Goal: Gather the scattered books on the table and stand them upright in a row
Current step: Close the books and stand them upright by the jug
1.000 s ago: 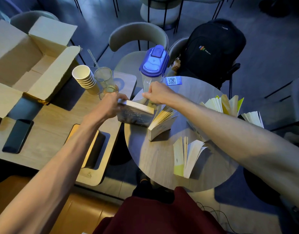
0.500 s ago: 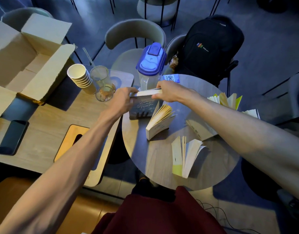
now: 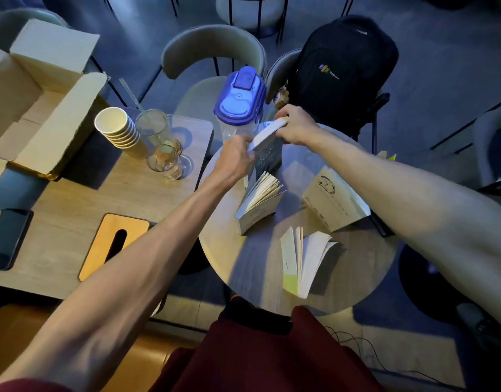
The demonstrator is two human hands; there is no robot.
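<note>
A dark-covered book (image 3: 267,154) stands upright at the far side of the round table (image 3: 260,281). My left hand (image 3: 233,161) grips its near top corner and my right hand (image 3: 296,125) grips its far top corner. Just in front of it a pale book (image 3: 257,202) stands with its pages fanned open. A book with a yellow-green cover (image 3: 303,258) stands fanned nearer to me. A beige book (image 3: 332,199) leans under my right forearm, partly hidden by it.
A clear pitcher with a blue lid (image 3: 239,100) stands right behind the dark book. On the wooden table to the left are stacked paper cups (image 3: 120,131), two glasses (image 3: 163,154), a phone (image 3: 7,236), a wooden tissue box (image 3: 113,241) and an open carton (image 3: 31,94). A black backpack (image 3: 342,72) sits on a chair.
Both hands lifted the dark book from lying flat at the table's left edge, turned it upright and carried it rightward toward the pitcher. The beige book has come into view.
</note>
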